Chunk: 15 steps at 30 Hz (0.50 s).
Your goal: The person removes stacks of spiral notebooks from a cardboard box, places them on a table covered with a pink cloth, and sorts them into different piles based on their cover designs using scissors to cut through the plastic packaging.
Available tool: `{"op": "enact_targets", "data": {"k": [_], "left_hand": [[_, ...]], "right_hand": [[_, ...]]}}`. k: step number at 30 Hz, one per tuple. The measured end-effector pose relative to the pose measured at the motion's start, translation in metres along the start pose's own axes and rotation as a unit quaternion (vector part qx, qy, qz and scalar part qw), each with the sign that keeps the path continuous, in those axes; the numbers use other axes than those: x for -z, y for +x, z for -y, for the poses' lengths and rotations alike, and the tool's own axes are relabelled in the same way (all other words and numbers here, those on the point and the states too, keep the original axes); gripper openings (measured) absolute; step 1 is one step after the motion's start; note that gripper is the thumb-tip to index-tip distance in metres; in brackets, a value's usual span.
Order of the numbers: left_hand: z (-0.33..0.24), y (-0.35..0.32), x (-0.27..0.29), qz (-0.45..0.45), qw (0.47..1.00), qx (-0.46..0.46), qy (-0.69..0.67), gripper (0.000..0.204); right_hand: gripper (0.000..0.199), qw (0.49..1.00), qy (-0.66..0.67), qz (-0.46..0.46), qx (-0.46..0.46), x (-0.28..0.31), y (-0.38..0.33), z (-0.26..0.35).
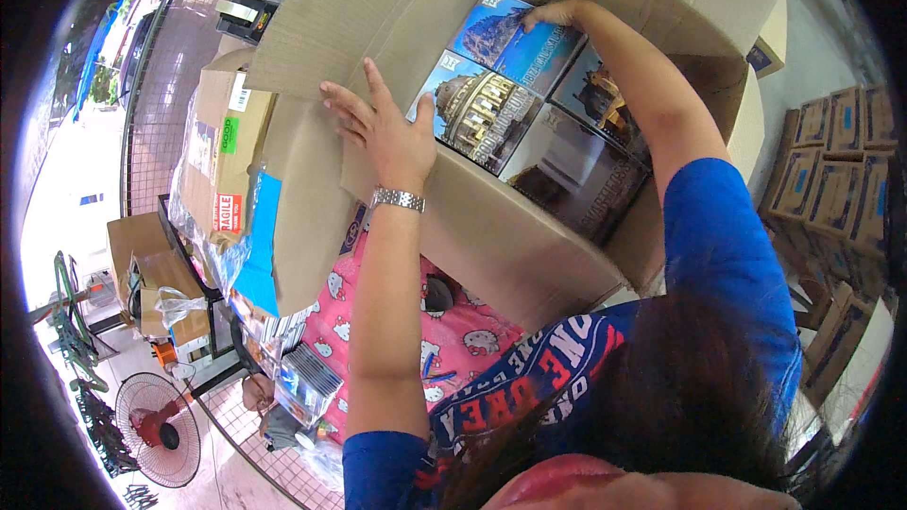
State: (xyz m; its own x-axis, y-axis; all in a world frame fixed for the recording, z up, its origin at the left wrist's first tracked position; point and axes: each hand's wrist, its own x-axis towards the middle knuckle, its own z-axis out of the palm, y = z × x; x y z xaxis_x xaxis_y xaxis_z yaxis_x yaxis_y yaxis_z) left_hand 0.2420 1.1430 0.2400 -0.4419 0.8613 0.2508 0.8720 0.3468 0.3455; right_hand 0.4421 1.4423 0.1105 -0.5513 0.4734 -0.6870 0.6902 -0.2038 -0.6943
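Note:
A large open cardboard carton [529,246] stands in front of me with several flat picture boxes packed inside. My left hand [383,123], with a metal watch on the wrist, rests flat on the carton's left flap [368,9], its thumb at the edge of a picture box showing a domed building [482,113]. My right hand [553,14] reaches deep into the carton and presses on the far picture box with a blue mountain scene [515,42]. Darker picture boxes [586,165] lie beside them, nearer the right wall.
A smaller taped cardboard box [222,146] with stickers sits to the left, a tape dispenser [244,17] beyond it. Stacked small cartons [836,175] stand at the right. A pink patterned cloth [453,340] lies below the carton. A floor fan [156,425] stands at the lower left.

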Motion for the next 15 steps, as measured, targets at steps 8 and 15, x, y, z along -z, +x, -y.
{"op": "enact_targets", "data": {"k": [8,15], "left_hand": [[-0.001,-0.001,0.002,0.002,1.000,0.016,0.011,0.088],[-0.001,0.000,0.005,0.019,0.999,0.021,0.030,0.084]], "right_hand": [[0.051,0.993,-0.121,-0.002,0.013,-0.009,-0.039,0.042],[0.061,0.933,-0.256,-0.223,0.119,-0.034,-0.069,0.060]]}}
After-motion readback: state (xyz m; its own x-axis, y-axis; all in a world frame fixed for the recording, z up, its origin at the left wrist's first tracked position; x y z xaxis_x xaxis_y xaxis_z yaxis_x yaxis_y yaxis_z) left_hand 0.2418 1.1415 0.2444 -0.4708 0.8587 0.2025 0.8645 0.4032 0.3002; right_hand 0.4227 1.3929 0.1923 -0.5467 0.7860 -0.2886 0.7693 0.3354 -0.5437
